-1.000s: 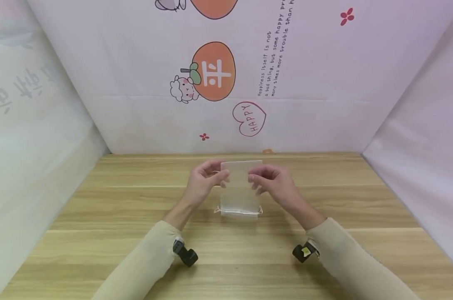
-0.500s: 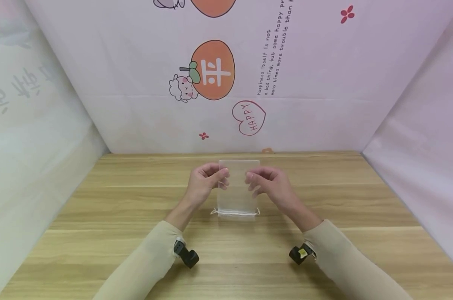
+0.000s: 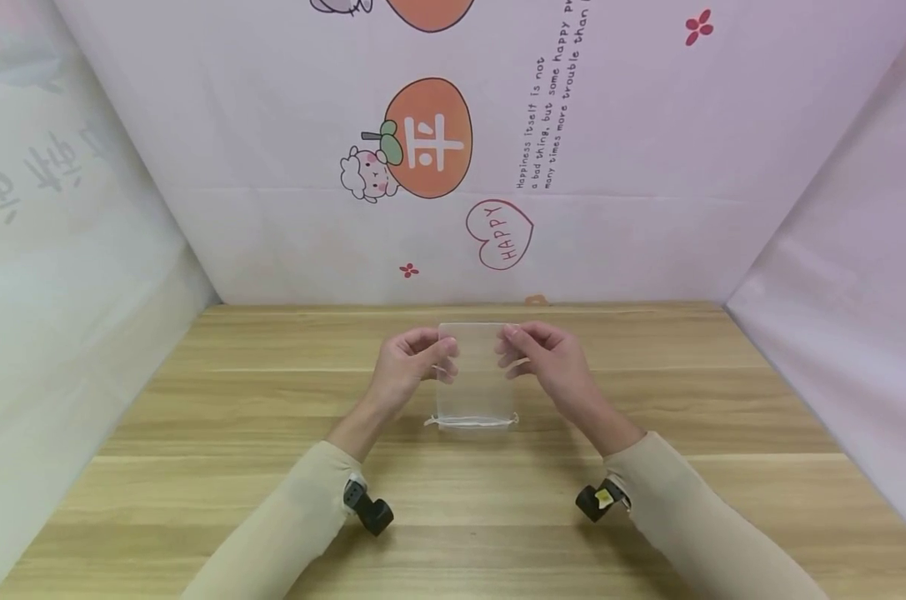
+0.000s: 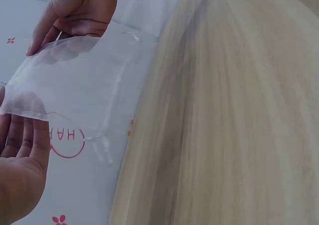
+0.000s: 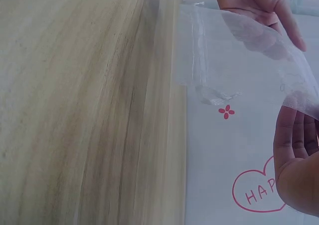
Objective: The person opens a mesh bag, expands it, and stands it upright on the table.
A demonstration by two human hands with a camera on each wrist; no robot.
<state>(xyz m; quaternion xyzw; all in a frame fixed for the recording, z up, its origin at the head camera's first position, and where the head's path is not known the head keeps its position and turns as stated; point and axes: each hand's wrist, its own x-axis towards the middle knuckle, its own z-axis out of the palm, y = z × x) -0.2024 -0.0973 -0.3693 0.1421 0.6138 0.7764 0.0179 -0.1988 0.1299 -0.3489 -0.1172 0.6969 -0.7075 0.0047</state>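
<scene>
A sheer white organza drawstring pouch is held up above the wooden table in the head view, its drawstring end at the bottom. Short cord loops stick out at both sides of that end. My left hand pinches the pouch's left edge near the top between thumb and fingers. At the upper right corner, my right hand pinches it the same way. Through the thin mesh some fingertips show in the left wrist view. In the right wrist view the gathered cord band hangs away from both hands.
The wooden tabletop spreads below and around the hands. Behind it rises a white printed cloth wall, with further white cloth walls at left and right. A small black camera sits on each wrist.
My right hand has shifted slightly up along the pouch's right edge to its upper corner. The pouch has moved only slightly, and my left hand keeps its pinch.
</scene>
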